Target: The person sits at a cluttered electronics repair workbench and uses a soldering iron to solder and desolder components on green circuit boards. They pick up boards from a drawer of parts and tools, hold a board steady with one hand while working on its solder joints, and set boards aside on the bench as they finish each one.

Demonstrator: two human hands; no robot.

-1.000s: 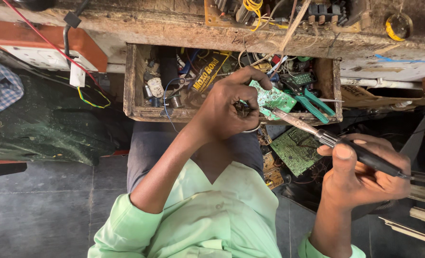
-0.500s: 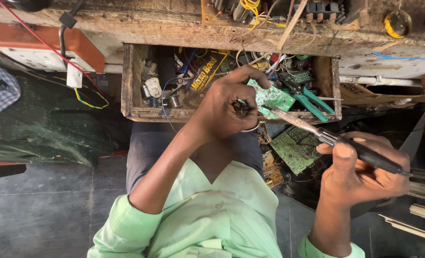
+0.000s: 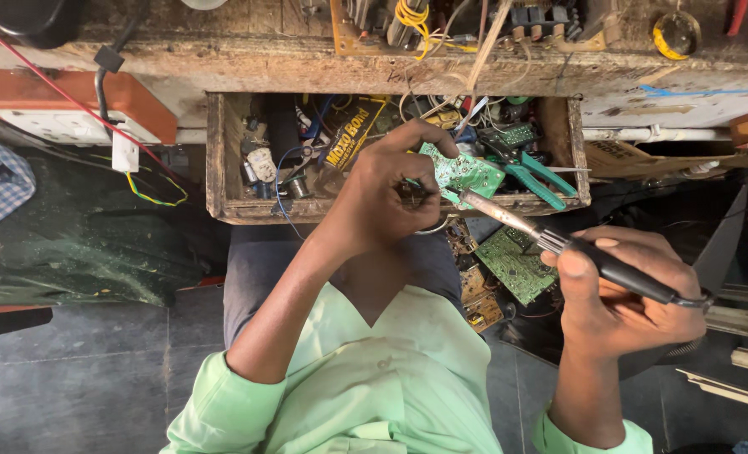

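1. Our left hand (image 3: 386, 206) is curled nearly closed, thumb and fingertips pinching a small dark part beside the edge of the small green circuit board (image 3: 462, 171); whether the fingers also grip the board itself we cannot tell, as the knuckles hide the contact.
2. Our right hand (image 3: 626, 298) is wrapped firmly round the black handle of the soldering iron (image 3: 559, 244), whose metal shaft slants up and left so that its tip sits just beside the left fingertips.
3. The board hovers over the front lip of the open wooden drawer (image 3: 222, 160). We judge it light, stiff and thin, with fragile joints, so it is best held by its bare edges, never across the components.
4. The iron looks light but hot at the metal end; only the handle is safe to grasp.
5. In the drawer, teal-handled pliers (image 3: 529, 172) lie just right of the board among tangled wires.
6. Below, a larger green circuit board (image 3: 517, 265) rests on the lap.
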